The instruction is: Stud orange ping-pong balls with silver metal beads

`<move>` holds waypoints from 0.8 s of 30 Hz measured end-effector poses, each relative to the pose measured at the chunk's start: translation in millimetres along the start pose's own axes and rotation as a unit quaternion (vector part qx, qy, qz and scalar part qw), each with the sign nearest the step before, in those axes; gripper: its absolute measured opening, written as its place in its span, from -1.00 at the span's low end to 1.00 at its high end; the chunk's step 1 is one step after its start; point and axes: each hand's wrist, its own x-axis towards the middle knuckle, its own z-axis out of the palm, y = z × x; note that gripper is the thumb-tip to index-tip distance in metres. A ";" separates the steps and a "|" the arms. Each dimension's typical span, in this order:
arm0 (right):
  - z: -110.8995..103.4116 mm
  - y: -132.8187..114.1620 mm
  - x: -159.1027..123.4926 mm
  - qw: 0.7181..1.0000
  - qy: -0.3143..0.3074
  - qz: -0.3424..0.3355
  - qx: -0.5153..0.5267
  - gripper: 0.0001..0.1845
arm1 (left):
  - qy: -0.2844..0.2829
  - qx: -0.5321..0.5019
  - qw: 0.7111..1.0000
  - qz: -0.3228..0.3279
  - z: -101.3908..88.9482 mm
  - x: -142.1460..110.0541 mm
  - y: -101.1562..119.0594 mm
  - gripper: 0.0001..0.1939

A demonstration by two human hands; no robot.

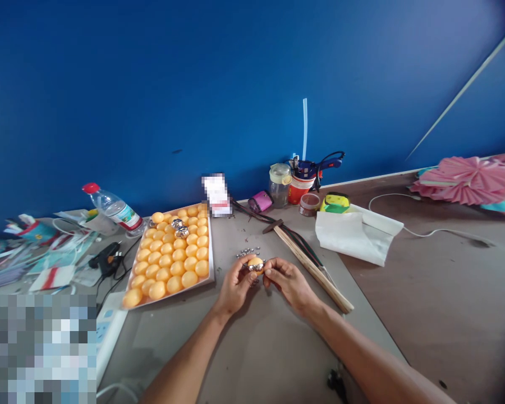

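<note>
My left hand (238,285) is closed around an orange ball (256,261), like a ping-pong ball, with a band of small shiny silver beads on it. The closed fingers of my right hand (287,280) pinch at the ball's right side. Whatever lies between those fingertips is too small to make out. Just beyond the hands, several loose silver beads (247,252) are scattered on the grey mat. To the left, a shallow tray (211,269) holds rows of orange balls (165,260); a few silver-covered balls (182,231) sit on top near its far side.
A wooden-handled hammer (307,264) lies right of my hands, beside dark cords. White paper (353,235), a jar (280,185) and a red cup (301,191) stand farther back. Left are a tilted bottle (115,209), a glue gun (105,259) and a power strip (109,331).
</note>
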 end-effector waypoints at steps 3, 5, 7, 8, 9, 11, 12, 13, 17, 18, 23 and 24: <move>0.7 -1.5 0.7 1.000 -0.003 0.006 -0.001 -0.76 | 0.001 0.009 1.000 0.002 0.0 -0.1 -0.1 -0.56; 2.8 -3.9 0.3 1.000 0.004 0.011 -0.011 -0.77 | 0.000 0.011 1.000 0.006 0.4 -0.5 -0.8 -0.57; 5.3 -5.8 -0.5 1.000 0.019 0.012 -0.021 -0.79 | 0.000 0.013 1.000 0.010 0.9 -0.9 -2.4 -0.58; 6.5 -6.2 -0.8 0.999 0.027 0.010 -0.024 -0.80 | 0.000 0.015 1.000 0.011 1.1 -1.2 -3.4 -0.58; 7.6 -6.1 -1.2 0.999 0.034 0.009 -0.025 -0.81 | 0.001 0.018 1.000 0.013 1.2 -1.4 -4.6 -0.59; 9.4 -4.8 -1.4 0.999 0.048 0.009 -0.020 -0.82 | 0.004 0.029 0.999 0.024 1.5 -1.8 -7.0 -0.60; 10.1 -3.8 -1.3 0.998 0.055 0.011 -0.014 -0.81 | 0.005 0.034 0.999 0.032 1.6 -1.9 -7.9 -0.61; 10.6 -2.7 -1.1 0.998 0.061 0.013 -0.010 -0.79 | 0.006 0.038 0.999 0.038 1.8 -2.0 -8.3 -0.61; 10.6 -2.1 1.8 0.998 0.060 0.004 0.000 -0.72 | 0.005 0.012 1.000 0.025 3.4 -1.4 -5.3 -0.61; 9.5 -3.2 2.8 0.998 0.056 -0.003 0.002 -0.72 | 0.010 -0.001 1.000 0.020 3.8 -0.9 -3.9 -0.61; -9.0 -12.0 8.7 0.978 0.112 -0.090 -0.150 -0.87 | 0.042 -0.108 0.993 0.012 3.1 2.8 -0.6 -0.60; -14.7 -12.9 10.0 0.954 0.140 -0.126 -0.233 -0.90 | 0.049 -0.133 0.990 0.007 2.3 3.5 -0.8 -0.60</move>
